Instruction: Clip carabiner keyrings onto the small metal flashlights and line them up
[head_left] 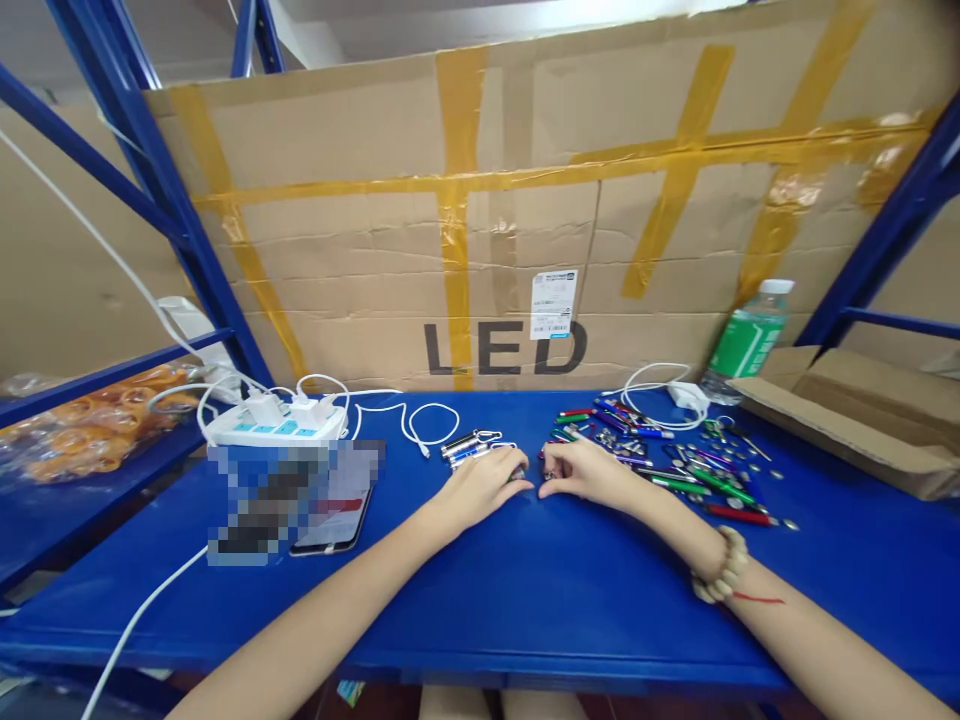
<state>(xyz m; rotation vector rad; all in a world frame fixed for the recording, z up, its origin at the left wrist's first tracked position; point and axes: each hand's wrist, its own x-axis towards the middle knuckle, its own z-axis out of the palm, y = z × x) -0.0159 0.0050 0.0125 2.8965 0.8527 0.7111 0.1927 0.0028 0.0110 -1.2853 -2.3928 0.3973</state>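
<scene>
My left hand (491, 485) is closed in a pinch over the blue tabletop, with a small dark bit showing at its fingertips. Facing it across a narrow gap, my right hand (585, 472) has its fingers curled around something small and dark with a shiny spot. Neither held thing shows enough to name. Just behind my left hand lie a few small metal flashlights (470, 447) with clips, in black, silver and blue. To the right of my right hand spreads a loose pile of coloured metal tubes (720, 485) in green, red, blue and purple, with small round silver pieces among them.
A white power strip (277, 428) with plugs and cables stands at the back left, near a phone (341, 500) and a blurred-out patch. At the right are a green-labelled bottle (750, 340) and an open cardboard box (862, 410). A large carton (360, 260) walls off the back.
</scene>
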